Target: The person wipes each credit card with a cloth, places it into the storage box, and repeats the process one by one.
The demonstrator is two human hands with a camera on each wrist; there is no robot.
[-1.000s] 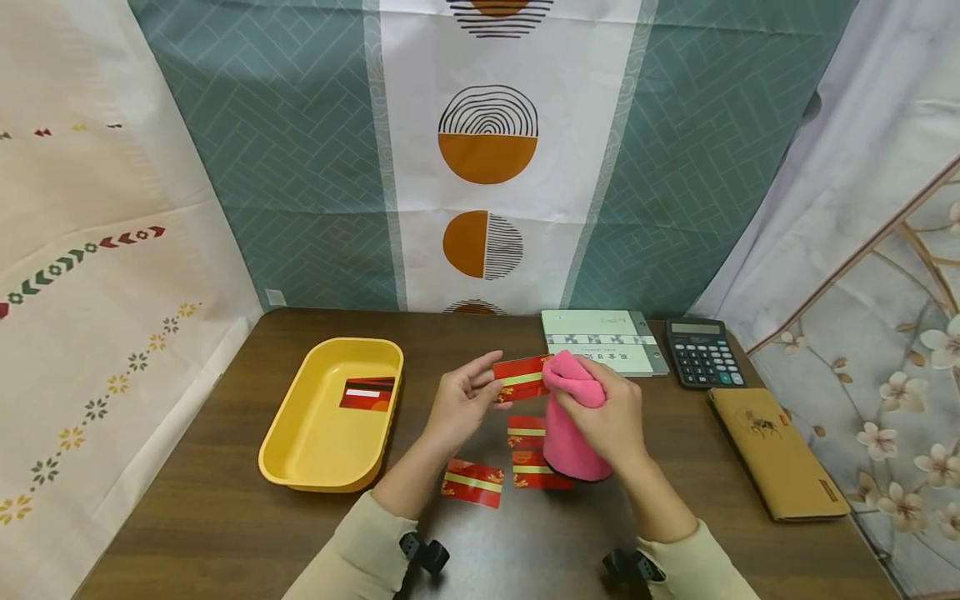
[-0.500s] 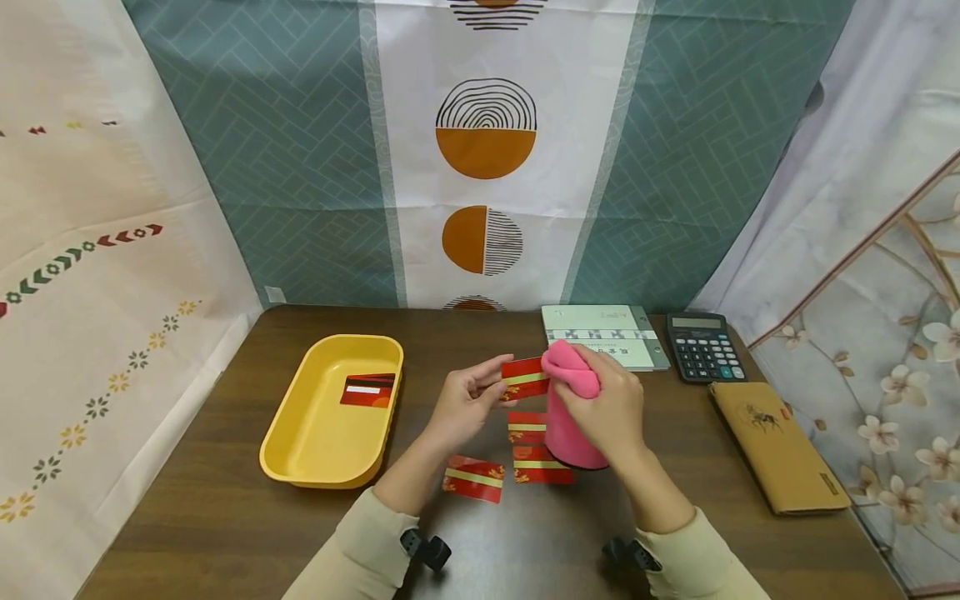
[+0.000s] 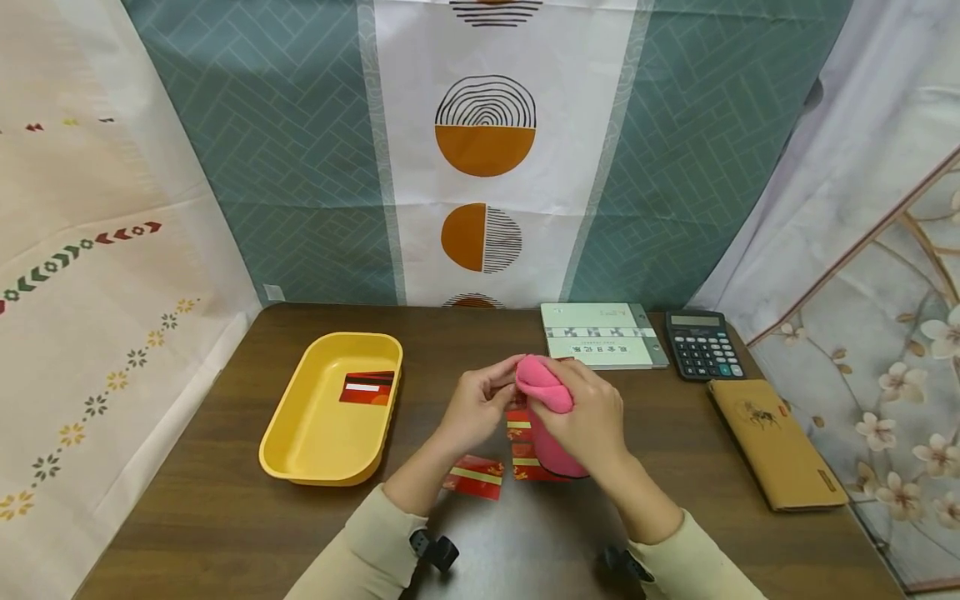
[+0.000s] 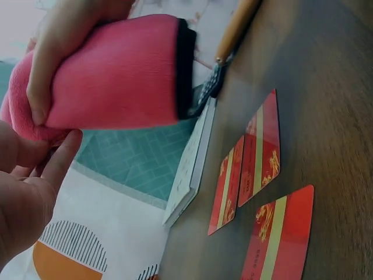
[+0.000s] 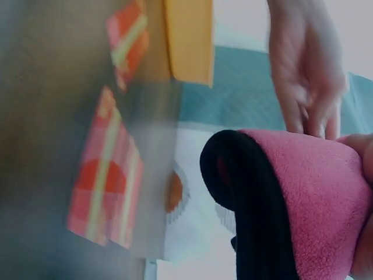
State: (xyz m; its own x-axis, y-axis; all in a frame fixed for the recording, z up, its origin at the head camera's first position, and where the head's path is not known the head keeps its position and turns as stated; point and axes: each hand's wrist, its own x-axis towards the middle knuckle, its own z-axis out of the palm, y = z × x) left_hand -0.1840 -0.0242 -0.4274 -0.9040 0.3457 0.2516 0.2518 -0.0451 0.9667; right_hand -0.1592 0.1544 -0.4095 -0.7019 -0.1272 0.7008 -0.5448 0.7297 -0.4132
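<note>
our right grip [image 3: 587, 410], clutching the pink cloth [image 3: 546, 386], now mostly hides the red card [image 3: 519, 402] our left grip [image 3: 474, 407] pinches; wiping seems underway.

A held red card [image 3: 567, 359] shows just a sliver past the right hand [image 3: 583, 408], pink cloth [image 3: 550, 446] hiding the rest; the cloth covers part of the paired cards [image 3: 519, 429] too; in the right wrist view they're smeared, while the left hand [image 3: 474, 408] blurs and loses its fingertips behind the cloth; key markings on the calculator [image 3: 705, 346] are too tiny to read!
</note>
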